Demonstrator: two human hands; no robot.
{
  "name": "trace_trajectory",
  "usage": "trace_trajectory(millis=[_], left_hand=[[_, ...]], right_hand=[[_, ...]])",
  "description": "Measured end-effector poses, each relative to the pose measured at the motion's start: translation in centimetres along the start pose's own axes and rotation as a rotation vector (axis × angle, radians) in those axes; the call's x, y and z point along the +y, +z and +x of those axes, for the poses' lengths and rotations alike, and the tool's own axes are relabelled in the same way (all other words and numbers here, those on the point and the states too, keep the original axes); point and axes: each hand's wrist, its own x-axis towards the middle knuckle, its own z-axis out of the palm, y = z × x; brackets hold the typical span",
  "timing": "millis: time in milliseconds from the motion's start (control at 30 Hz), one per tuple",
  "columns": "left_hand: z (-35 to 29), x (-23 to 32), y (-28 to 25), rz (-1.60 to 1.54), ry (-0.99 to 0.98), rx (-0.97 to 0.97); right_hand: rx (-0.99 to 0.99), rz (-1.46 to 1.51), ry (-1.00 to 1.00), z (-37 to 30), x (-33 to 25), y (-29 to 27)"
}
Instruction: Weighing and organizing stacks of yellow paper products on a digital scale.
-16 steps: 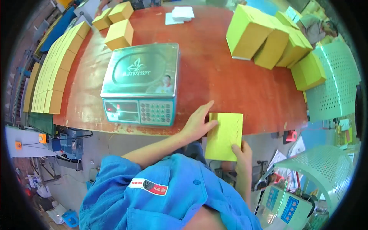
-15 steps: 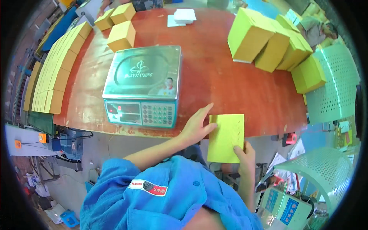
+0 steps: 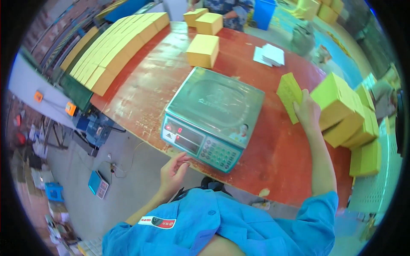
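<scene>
Red tabletop [image 3: 279,168] is seen mid-frame; right of centre, a yellow packet [image 3: 288,94] is pinched by the right hand [image 3: 308,112], a handling step seemingly needing steady grip next; the left hand [image 3: 173,174] is half-curled.

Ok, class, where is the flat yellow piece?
In the head view, the flat yellow piece is in the right hand, between the scale and the yellow blocks at right.

White papers [image 3: 270,55] lie near the far edge of the table [image 3: 294,175]. Beyond it, a person in camouflage [image 3: 241,10] stands beside a blue bin [image 3: 265,15]. To the left, on the floor [image 3: 136,187], are a blue stool [image 3: 54,192] and a small device [image 3: 98,184]; a blue machine [image 3: 99,130] sits nearer the table. A perforated panel [image 3: 371,196] shows at right.
</scene>
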Motion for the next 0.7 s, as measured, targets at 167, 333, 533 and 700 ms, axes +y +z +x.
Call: trace_trajectory(millis=[167,333,533,700], left_hand=[[-3.3,-1.1,-2.5,-0.057,-0.165,0.304],[-5.3,-4.1,-6.7,-0.063,-0.219,0.559],[-5.8,-6.0,-20.1,0.260,-0.185,0.835],[-2.8,-4.9,-34.8,0.521,-0.149,0.911]], right_hand=[[-0.100,0.079,-0.081,9.0,-1.7,3.7],[0.054,0.033,-0.357,12.0,-5.1,10.6],[-0.053,0.450,-0.358,13.5,-12.1,1.8],[-0.128,0.849,-0.732,0.8,-28.2,-6.0]])
